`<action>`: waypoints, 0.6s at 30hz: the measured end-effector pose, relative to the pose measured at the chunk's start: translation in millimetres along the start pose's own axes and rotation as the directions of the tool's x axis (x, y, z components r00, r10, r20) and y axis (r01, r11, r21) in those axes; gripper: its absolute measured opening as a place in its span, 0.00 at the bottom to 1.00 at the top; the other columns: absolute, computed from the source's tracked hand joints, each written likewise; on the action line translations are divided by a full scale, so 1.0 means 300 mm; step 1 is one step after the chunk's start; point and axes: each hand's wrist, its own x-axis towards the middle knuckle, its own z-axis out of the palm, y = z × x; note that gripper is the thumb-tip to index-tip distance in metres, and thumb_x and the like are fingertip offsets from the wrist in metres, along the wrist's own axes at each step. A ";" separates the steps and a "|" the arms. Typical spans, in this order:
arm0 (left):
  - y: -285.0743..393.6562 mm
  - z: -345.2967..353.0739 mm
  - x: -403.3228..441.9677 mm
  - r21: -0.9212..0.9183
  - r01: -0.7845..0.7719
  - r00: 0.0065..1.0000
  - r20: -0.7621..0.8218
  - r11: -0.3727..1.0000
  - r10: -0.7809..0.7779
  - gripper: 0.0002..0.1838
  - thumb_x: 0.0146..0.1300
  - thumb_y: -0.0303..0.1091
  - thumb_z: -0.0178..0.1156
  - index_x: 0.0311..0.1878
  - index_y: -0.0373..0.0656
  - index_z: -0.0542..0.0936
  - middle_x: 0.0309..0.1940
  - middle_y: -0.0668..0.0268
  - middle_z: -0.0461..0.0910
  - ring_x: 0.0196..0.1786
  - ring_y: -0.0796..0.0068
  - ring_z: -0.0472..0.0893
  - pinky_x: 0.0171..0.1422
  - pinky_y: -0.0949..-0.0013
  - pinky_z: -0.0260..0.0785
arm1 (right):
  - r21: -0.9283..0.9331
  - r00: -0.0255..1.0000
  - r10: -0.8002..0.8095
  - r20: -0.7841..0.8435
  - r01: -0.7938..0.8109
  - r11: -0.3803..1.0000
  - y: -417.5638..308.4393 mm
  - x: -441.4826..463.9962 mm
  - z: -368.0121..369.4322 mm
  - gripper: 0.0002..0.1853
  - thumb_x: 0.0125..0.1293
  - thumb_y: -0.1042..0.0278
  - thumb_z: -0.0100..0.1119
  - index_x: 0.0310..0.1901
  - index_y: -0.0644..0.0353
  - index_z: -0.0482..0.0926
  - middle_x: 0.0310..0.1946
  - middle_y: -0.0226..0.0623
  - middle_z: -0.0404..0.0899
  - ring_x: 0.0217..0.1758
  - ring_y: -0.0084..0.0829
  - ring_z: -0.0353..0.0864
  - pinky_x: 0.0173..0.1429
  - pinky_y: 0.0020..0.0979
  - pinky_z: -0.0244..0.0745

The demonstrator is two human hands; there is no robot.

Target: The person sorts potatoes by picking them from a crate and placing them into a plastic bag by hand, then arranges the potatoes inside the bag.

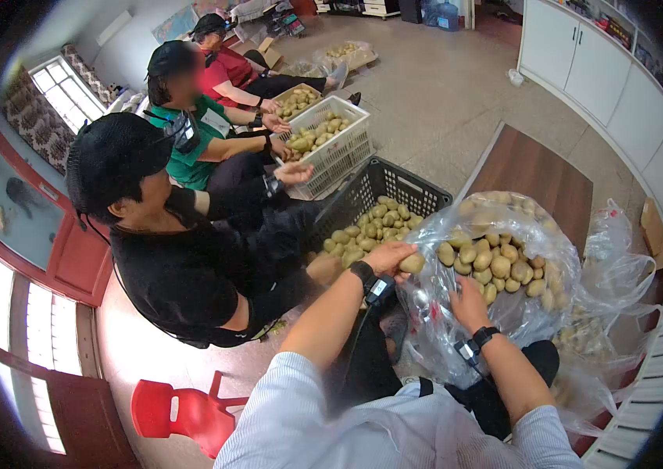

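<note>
My left hand (390, 256) is closed round a kiwifruit (412, 263), between the black crate and the plastic bag. At the near side of the clear plastic bag (562, 242), my right hand (469, 305) has its fingers curled at the film, seemingly gripping it; the fingertips are partly hidden. Many brownish-green kiwifruit (503, 262) lie inside the open bag, just beyond my right hand. To the left stands a black crate (413, 187) with more kiwifruit (374, 227) in it. Each of my wrists wears a black strap with a small device.
A person in black (167, 258) sits close on my left, with two more people beyond. White crates (339, 168) of fruit stand before them. A brown wooden board (534, 176) lies past the bag. More plastic bags (612, 313) are at right, a red chair (183, 414) behind left.
</note>
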 end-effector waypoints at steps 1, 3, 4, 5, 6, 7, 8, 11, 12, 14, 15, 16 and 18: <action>-0.003 -0.013 0.004 0.007 -0.001 1.000 -0.002 1.000 0.001 0.21 0.69 0.53 0.51 0.51 0.46 0.73 0.29 0.69 0.78 0.24 0.78 0.77 0.23 0.74 0.72 | 0.005 1.000 -0.002 -0.005 0.002 1.000 0.007 -0.014 -0.013 0.17 0.61 0.65 0.58 0.49 0.62 0.73 0.46 0.50 0.74 0.49 0.53 0.76 0.50 0.47 0.73; -0.012 -0.038 -0.001 0.009 -0.014 0.991 -0.133 1.000 0.015 0.20 0.70 0.53 0.51 0.51 0.47 0.73 0.29 0.69 0.78 0.23 0.79 0.77 0.23 0.76 0.71 | -0.140 0.995 0.053 0.084 -0.041 0.989 0.027 -0.040 -0.023 0.21 0.59 0.66 0.59 0.53 0.60 0.71 0.53 0.47 0.70 0.48 0.53 0.77 0.51 0.49 0.73; -0.011 -0.044 -0.005 -0.013 -0.018 0.989 -0.148 1.000 0.016 0.19 0.70 0.53 0.50 0.51 0.47 0.73 0.28 0.69 0.77 0.22 0.79 0.76 0.23 0.76 0.71 | -0.168 0.994 0.061 0.095 -0.044 0.985 0.028 -0.048 -0.027 0.22 0.58 0.67 0.60 0.54 0.60 0.71 0.54 0.46 0.69 0.48 0.52 0.77 0.50 0.49 0.73; -0.010 -0.051 -0.009 -0.008 -0.017 0.988 -0.154 1.000 0.016 0.19 0.70 0.53 0.50 0.51 0.47 0.73 0.28 0.69 0.77 0.22 0.79 0.76 0.23 0.76 0.71 | -0.161 0.994 0.058 0.094 -0.042 0.986 0.028 -0.051 -0.026 0.22 0.58 0.67 0.60 0.54 0.60 0.71 0.54 0.46 0.69 0.48 0.52 0.77 0.50 0.49 0.73; -0.009 -0.056 -0.012 -0.023 -0.004 0.980 -0.198 1.000 0.000 0.19 0.71 0.52 0.49 0.51 0.46 0.73 0.28 0.69 0.77 0.22 0.78 0.76 0.22 0.76 0.70 | -0.207 0.990 0.077 0.121 -0.051 0.977 0.028 -0.054 -0.028 0.22 0.57 0.67 0.61 0.54 0.59 0.70 0.55 0.45 0.69 0.47 0.52 0.78 0.49 0.50 0.74; -0.005 -0.057 -0.016 -0.039 0.007 0.971 -0.240 0.999 -0.016 0.19 0.71 0.51 0.49 0.50 0.46 0.73 0.28 0.68 0.77 0.21 0.78 0.75 0.22 0.75 0.69 | -0.253 0.984 0.097 0.146 -0.058 0.966 0.029 -0.057 -0.030 0.23 0.56 0.68 0.61 0.54 0.59 0.70 0.55 0.45 0.69 0.47 0.52 0.78 0.48 0.50 0.74; -0.037 -0.093 0.012 -0.036 0.007 0.970 -0.243 0.999 -0.016 0.19 0.71 0.51 0.49 0.50 0.46 0.73 0.28 0.68 0.77 0.21 0.78 0.75 0.22 0.75 0.69 | -0.281 0.984 0.076 0.164 -0.027 0.959 0.040 -0.057 -0.025 0.24 0.55 0.69 0.60 0.55 0.57 0.69 0.58 0.44 0.67 0.46 0.52 0.79 0.48 0.50 0.75; -0.094 -0.171 0.055 -0.050 -0.009 0.981 -0.195 0.999 0.000 0.18 0.71 0.50 0.49 0.49 0.45 0.74 0.29 0.66 0.77 0.21 0.75 0.75 0.20 0.72 0.67 | -0.293 0.987 0.128 0.099 -0.094 0.952 0.026 -0.066 -0.022 0.25 0.54 0.70 0.60 0.56 0.56 0.69 0.61 0.44 0.64 0.46 0.51 0.79 0.47 0.50 0.75; -0.109 -0.190 0.060 -0.037 -0.026 0.974 -0.227 0.999 0.017 0.17 0.70 0.47 0.51 0.48 0.43 0.73 0.30 0.64 0.78 0.22 0.70 0.77 0.22 0.68 0.68 | -0.289 0.987 0.126 0.097 -0.093 0.953 0.024 -0.066 -0.024 0.25 0.54 0.70 0.60 0.56 0.56 0.69 0.61 0.44 0.64 0.46 0.51 0.79 0.47 0.50 0.75; -0.150 -0.235 0.068 -0.024 -0.039 0.966 -0.258 0.999 0.031 0.16 0.69 0.45 0.52 0.47 0.42 0.73 0.31 0.61 0.79 0.24 0.64 0.78 0.23 0.63 0.69 | -0.297 0.992 0.117 0.040 -0.100 0.950 0.032 -0.073 -0.029 0.24 0.54 0.70 0.60 0.55 0.55 0.70 0.63 0.45 0.63 0.45 0.51 0.79 0.47 0.50 0.76; -0.172 -0.264 0.071 0.509 -0.199 0.910 -0.221 0.838 0.351 0.15 0.68 0.43 0.52 0.46 0.41 0.73 0.32 0.58 0.79 0.29 0.59 0.80 0.29 0.59 0.71 | -0.295 0.992 0.118 0.040 -0.101 0.950 0.037 -0.073 -0.028 0.24 0.54 0.70 0.60 0.55 0.55 0.70 0.63 0.45 0.63 0.45 0.51 0.79 0.47 0.50 0.76; -0.204 -0.291 0.086 0.722 -0.251 0.871 -0.121 0.644 0.475 0.15 0.67 0.42 0.53 0.46 0.40 0.73 0.33 0.56 0.80 0.31 0.56 0.80 0.32 0.57 0.72 | -0.323 0.990 0.126 0.059 -0.101 0.941 0.045 -0.071 -0.026 0.23 0.54 0.71 0.59 0.54 0.55 0.70 0.63 0.45 0.63 0.44 0.51 0.80 0.46 0.49 0.76; -0.265 -0.336 0.114 0.843 -0.376 0.721 0.006 0.384 0.693 0.16 0.67 0.45 0.53 0.47 0.41 0.75 0.32 0.57 0.81 0.32 0.58 0.81 0.30 0.58 0.74 | -0.351 0.988 0.136 0.077 -0.101 0.931 0.068 -0.071 -0.017 0.23 0.54 0.71 0.59 0.54 0.55 0.71 0.62 0.45 0.64 0.43 0.51 0.80 0.46 0.48 0.76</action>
